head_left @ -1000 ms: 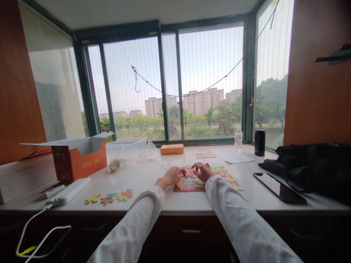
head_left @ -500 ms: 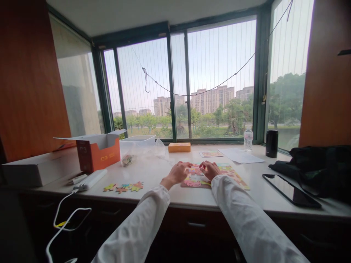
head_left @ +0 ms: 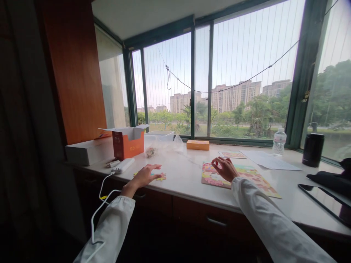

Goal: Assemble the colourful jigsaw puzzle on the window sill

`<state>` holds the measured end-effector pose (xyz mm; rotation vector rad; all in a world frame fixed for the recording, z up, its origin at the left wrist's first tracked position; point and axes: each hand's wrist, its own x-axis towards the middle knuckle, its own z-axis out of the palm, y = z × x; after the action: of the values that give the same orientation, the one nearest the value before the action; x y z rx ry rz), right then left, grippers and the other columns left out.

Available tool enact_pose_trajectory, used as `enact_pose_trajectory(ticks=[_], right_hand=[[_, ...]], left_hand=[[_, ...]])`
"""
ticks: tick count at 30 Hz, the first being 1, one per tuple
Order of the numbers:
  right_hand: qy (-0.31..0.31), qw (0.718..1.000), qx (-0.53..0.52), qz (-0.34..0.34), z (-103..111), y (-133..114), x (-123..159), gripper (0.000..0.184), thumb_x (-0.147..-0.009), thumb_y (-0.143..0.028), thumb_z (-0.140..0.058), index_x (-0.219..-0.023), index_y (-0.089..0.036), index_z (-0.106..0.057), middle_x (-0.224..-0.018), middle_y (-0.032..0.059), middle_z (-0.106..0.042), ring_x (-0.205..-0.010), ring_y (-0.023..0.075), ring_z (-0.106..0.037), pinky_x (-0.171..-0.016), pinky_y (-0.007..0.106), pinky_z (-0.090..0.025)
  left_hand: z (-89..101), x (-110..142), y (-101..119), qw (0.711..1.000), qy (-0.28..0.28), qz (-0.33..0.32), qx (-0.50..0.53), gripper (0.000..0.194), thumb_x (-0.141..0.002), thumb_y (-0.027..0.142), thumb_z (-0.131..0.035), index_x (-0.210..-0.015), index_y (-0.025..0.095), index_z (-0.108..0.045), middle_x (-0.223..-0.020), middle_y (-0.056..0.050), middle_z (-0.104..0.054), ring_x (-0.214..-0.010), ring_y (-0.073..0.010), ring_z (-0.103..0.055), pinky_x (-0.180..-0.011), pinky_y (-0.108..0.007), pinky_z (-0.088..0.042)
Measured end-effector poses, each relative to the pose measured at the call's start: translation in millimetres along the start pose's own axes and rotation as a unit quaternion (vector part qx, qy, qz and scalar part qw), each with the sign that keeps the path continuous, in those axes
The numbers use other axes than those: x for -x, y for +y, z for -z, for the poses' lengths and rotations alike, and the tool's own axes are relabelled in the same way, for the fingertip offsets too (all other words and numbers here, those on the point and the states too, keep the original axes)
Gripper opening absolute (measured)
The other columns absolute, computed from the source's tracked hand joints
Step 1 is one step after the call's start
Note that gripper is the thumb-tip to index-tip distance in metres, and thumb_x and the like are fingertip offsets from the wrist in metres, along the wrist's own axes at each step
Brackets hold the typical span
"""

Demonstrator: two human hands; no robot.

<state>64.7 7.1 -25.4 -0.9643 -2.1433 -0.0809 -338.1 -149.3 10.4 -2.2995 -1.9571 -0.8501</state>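
Note:
My left hand (head_left: 145,176) reaches over the loose jigsaw pieces (head_left: 162,176) near the table's front edge, its fingers stretched out and apart. It covers most of those pieces, and I cannot tell whether it touches them. Over the left part of the jigsaw puzzle (head_left: 255,179) hovers my right hand (head_left: 225,169). Its fingers are bent, with a gap between thumb and forefinger, and no piece shows in them. The puzzle lies flat, with pink, green and brown picture areas; my right hand and sleeve hide part of it.
Behind the puzzle are a small picture card (head_left: 232,155), white paper (head_left: 270,160) and an orange box (head_left: 197,145). A bottle (head_left: 279,142), black canister (head_left: 313,149) and tablet (head_left: 326,202) stand or lie right. Left are an open carton (head_left: 128,144) and power strip (head_left: 124,166).
My left hand has moved left, from the puzzle to the loose pieces, and its fingers have spread. My right hand stays over the puzzle. The view has turned left.

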Motion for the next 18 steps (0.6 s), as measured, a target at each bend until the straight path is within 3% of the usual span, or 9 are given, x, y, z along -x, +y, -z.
enact_pose_trajectory(ticks=[4, 9, 13, 18], right_hand=[[-0.067, 0.992, -0.048, 0.093, -25, -80, -13, 0.020, -0.094, -0.037, -0.053, -0.095, -0.024, -0.068, -0.093, 0.0027, -0.067, -0.088, 0.0160, -0.061, -0.088, 0.033, -0.031], [-0.143, 0.980, -0.099, 0.097, -75, -155, -29, 0.019, -0.087, -0.040, -0.064, -0.100, -0.027, -0.068, -0.099, 0.0012, -0.067, -0.094, 0.0168, -0.061, -0.090, 0.035, -0.031], [-0.154, 0.979, -0.127, 0.034, -97, -175, -38, 0.031, -0.085, -0.046, -0.066, -0.110, -0.028, -0.064, -0.107, 0.0017, -0.067, -0.094, 0.0166, -0.061, -0.092, 0.036, -0.032], [-0.150, 0.976, -0.152, -0.049, -95, -166, -39, 0.032, -0.087, -0.046, -0.063, -0.113, -0.028, -0.063, -0.100, 0.0003, -0.072, -0.086, 0.0158, -0.064, -0.088, 0.034, -0.039]], left_hand=[[-0.2, 5, -21, 0.999, -0.040, 0.024, 0.003, 0.054, -0.075, 0.048, -0.070, -0.124, 0.025, -0.066, -0.121, -0.006, -0.069, -0.115, -0.0246, -0.061, -0.101, -0.032, -0.044], [-5.4, 3, -21, 0.999, -0.031, 0.019, 0.016, 0.050, -0.076, 0.046, -0.066, -0.123, 0.026, -0.066, -0.115, -0.004, -0.071, -0.115, -0.0240, -0.060, -0.099, -0.031, -0.046], [-8.8, 4, -19, 1.000, 0.004, -0.004, 0.003, 0.056, -0.074, 0.052, -0.068, -0.122, 0.024, -0.066, -0.113, -0.005, -0.071, -0.108, -0.0252, -0.063, -0.097, -0.034, -0.048], [-24.1, -2, -4, 0.995, 0.063, -0.080, 0.004, 0.045, -0.075, 0.045, -0.070, -0.115, 0.024, -0.068, -0.111, -0.005, -0.070, -0.109, -0.0244, -0.061, -0.099, -0.037, -0.047]])
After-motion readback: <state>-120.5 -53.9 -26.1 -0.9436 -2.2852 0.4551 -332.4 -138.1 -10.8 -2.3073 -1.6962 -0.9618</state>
